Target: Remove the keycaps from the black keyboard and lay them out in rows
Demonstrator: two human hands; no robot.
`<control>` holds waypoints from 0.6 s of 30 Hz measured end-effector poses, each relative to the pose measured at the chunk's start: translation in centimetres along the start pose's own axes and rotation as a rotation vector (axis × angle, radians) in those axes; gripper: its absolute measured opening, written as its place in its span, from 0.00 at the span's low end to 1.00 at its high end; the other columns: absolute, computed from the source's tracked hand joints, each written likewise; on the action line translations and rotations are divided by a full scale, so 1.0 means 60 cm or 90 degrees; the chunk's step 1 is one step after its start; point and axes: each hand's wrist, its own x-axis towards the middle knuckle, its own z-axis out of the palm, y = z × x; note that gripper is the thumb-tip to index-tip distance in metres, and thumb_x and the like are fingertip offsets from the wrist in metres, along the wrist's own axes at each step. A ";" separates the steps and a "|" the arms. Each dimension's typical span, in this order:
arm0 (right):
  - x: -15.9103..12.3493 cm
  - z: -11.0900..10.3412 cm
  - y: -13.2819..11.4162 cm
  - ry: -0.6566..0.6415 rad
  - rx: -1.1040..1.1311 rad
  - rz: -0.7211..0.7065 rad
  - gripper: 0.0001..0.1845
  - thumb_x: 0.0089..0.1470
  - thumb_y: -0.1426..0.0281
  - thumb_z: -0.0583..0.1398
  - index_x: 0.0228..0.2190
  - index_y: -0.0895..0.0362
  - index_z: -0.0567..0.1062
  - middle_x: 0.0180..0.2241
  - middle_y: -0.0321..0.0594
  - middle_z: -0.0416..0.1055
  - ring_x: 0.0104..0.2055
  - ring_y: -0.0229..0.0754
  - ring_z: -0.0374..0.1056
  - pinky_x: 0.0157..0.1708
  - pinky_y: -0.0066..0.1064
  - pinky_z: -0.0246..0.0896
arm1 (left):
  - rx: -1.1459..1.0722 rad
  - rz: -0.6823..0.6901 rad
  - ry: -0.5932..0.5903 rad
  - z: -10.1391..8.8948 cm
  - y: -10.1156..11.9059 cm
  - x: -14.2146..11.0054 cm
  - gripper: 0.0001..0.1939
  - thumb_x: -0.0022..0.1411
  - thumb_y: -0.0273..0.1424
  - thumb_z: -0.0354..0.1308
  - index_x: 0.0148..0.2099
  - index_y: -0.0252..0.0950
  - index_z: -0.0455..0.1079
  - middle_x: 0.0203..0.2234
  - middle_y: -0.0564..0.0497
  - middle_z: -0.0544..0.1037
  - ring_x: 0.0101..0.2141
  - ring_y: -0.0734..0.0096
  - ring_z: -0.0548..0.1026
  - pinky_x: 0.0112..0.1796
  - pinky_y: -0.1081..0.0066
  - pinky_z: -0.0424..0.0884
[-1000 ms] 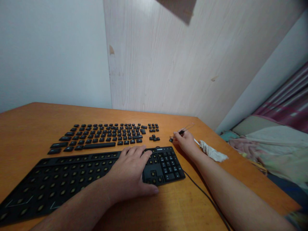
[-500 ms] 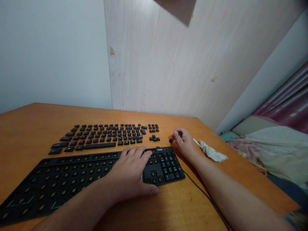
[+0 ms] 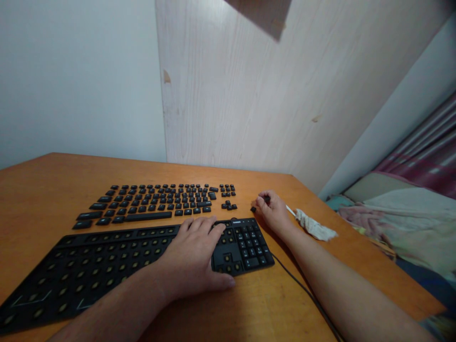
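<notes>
A black keyboard [image 3: 117, 266] lies across the front of the desk. Its number pad [image 3: 251, 244] has keycaps on, while the other sections show bare key posts. My left hand [image 3: 194, 247] rests open on it, fingers spread and palm down, hiding part of the keys. To the right, beyond the number pad, my right hand [image 3: 272, 211] is closed with a small black keycap [image 3: 266, 198] between its fingers. Close by its fingertips, another keycap [image 3: 252, 209] lies on the wood. Loose keycaps [image 3: 153, 202] are laid out in keyboard order behind the keyboard.
A white crumpled cloth [image 3: 317, 228] around a thin white stick [image 3: 290, 209] lies right of my right hand. The keyboard cable [image 3: 302, 287] runs under my right forearm. A wall stands behind the orange desk [image 3: 81, 168]; bedding [image 3: 388, 209] is at the far right.
The fingers of my right hand have shifted slightly around the keycap. My left hand stays in the same place on the keyboard.
</notes>
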 end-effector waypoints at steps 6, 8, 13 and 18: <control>0.004 -0.015 -0.008 -0.107 -0.116 0.020 0.07 0.53 0.64 0.59 0.31 0.54 0.69 0.28 0.37 0.72 0.30 0.40 0.65 0.31 0.30 0.57 | -0.006 -0.004 -0.003 0.001 -0.001 0.000 0.52 0.43 0.62 0.59 0.65 0.39 0.60 0.64 0.38 0.60 0.62 0.42 0.58 0.61 0.48 0.49; 0.002 -0.019 -0.008 -0.154 -0.120 0.018 0.07 0.53 0.63 0.60 0.30 0.54 0.70 0.27 0.36 0.72 0.29 0.40 0.65 0.29 0.30 0.56 | -0.007 -0.004 -0.007 0.001 -0.001 0.000 0.52 0.43 0.63 0.59 0.65 0.39 0.60 0.64 0.38 0.61 0.62 0.41 0.58 0.61 0.48 0.49; 0.002 -0.026 -0.001 -0.193 -0.097 0.012 0.11 0.52 0.60 0.61 0.31 0.54 0.71 0.28 0.36 0.72 0.29 0.39 0.65 0.28 0.29 0.56 | -0.006 0.001 -0.004 0.002 -0.001 0.002 0.51 0.43 0.63 0.59 0.64 0.39 0.61 0.63 0.38 0.61 0.62 0.43 0.58 0.62 0.48 0.48; 0.003 -0.029 0.006 -0.235 -0.097 0.019 0.14 0.50 0.56 0.63 0.30 0.54 0.72 0.27 0.36 0.72 0.28 0.40 0.65 0.26 0.28 0.54 | -0.007 -0.001 -0.001 0.002 -0.001 0.002 0.52 0.43 0.63 0.59 0.64 0.40 0.61 0.63 0.39 0.62 0.62 0.43 0.58 0.61 0.48 0.48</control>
